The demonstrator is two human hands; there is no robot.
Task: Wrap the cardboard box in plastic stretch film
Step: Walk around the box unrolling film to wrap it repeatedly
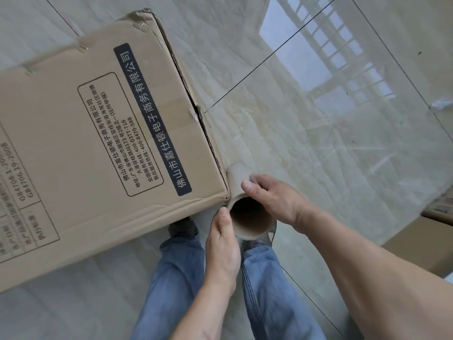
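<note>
You have the stretch film roll (pixel 241 204) held upright against the near right corner of the cardboard box (pixel 98 133), which stands on the tiled floor (pixel 318 143) in front of your legs. Your left hand (pixel 224 244) grips the roll's open top rim from the box side, thumb pressed by the corner; your right hand (pixel 272 200) curls round the outside of the tube. From above only the brown core shows — whether any film is left on it, or already stuck to the box, cannot be told. The likeliest trouble is the film's free end slipping off the corner when you start round, since nothing visibly anchors it; pull too early and the sheet would probably come loose. That corner edge is torn and frayed, so a taut layer may snag or split there. Gripping the core tightly with both hands could stop it turning — the film would then drag or rope. A second carton (pixel 416 241) lies close on your right, and the glossy tiles may let the box shift.
</note>
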